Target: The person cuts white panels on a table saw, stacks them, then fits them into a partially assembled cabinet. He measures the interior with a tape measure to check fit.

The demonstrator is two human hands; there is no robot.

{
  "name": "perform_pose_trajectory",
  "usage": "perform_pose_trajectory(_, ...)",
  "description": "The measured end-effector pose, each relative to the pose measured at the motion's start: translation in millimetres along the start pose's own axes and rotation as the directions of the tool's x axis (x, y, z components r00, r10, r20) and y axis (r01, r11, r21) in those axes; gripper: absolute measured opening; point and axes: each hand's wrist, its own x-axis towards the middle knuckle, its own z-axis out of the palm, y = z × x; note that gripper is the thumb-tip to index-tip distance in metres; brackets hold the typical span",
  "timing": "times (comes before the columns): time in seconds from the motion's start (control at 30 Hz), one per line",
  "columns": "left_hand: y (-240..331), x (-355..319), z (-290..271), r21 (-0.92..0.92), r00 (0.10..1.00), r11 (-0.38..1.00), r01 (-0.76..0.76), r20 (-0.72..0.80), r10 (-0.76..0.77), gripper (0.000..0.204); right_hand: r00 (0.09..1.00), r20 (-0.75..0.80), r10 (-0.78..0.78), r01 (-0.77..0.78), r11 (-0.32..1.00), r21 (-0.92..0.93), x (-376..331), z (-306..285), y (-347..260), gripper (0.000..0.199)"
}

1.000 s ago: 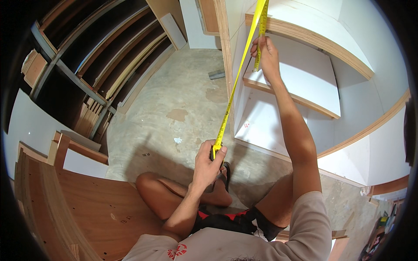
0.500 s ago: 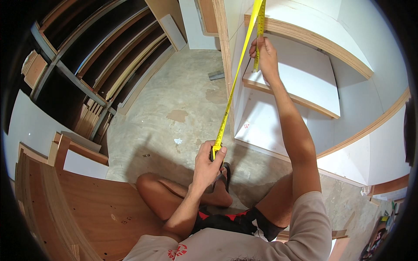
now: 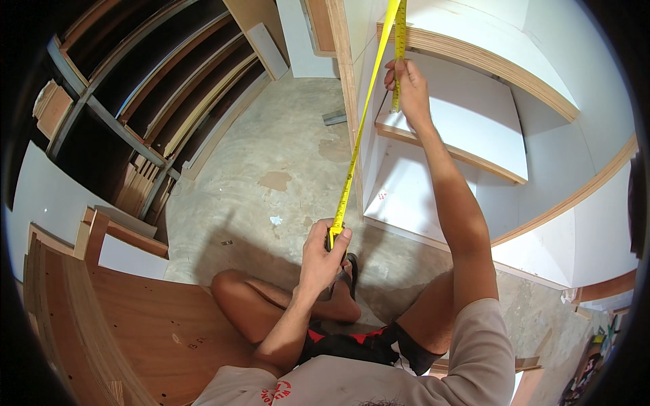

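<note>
My left hand [image 3: 320, 258] is wrapped round the case of a tape measure, low in front of my legs. The yellow blade [image 3: 352, 162] runs up from it past the cabinet's left side and out of the top of the view. A second length of blade comes back down to my right hand [image 3: 412, 91], whose fingers pinch it above the inner shelf [image 3: 467, 108]. The blade's tip hangs just over that shelf's front left corner; whether it touches cannot be made out. The white cabinet [image 3: 542, 254] has pale wooden edges.
A dark rack [image 3: 145, 135] with stacked boards stands at the left. Brown plywood panels [image 3: 156, 318] lie beside my left leg. A small grey block [image 3: 334, 118] rests on the concrete floor [image 3: 237, 176]. An upper shelf [image 3: 487, 61] juts out above my right hand.
My right hand has shifted slightly left with the blade's end. The upper run of the blade has moved a little left too. My left hand stays almost still.
</note>
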Motion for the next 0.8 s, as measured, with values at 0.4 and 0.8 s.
perform_pose_trajectory(0.4, -5.4, 1.9, 3.0, -0.033, 0.998, 0.999, -0.043, -0.035, 0.042, 0.034, 0.999, 0.043, -0.006, 0.005, 0.999, 0.037, -1.5, -2.4, 3.1, 0.036)
perform_pose_trajectory(0.8, 2.0, 1.6, 0.5, -0.026, 0.999, 0.999, -0.03, -0.024, 0.029, 0.035, 0.998, 0.054, -0.018, 0.015, 0.999, 0.048, -2.0, -2.3, 3.1, 0.037)
